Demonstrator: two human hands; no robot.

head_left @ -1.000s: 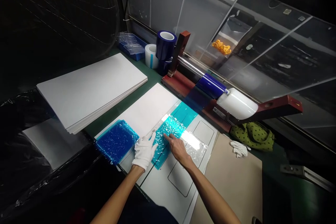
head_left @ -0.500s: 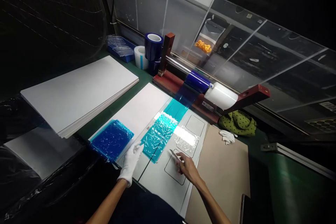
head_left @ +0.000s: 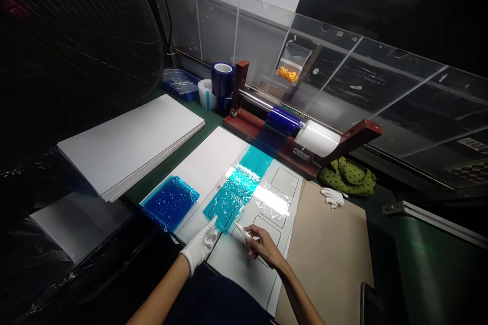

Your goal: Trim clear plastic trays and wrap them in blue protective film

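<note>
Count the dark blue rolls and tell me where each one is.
3: one mounted roll on the red stand, plus an upper roll and a partly covered lower roll stacked left of it. Others may be hidden.

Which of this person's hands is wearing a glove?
The left hand, in the white glove; the right hand is bare and holds a slender pointed tool.
</note>
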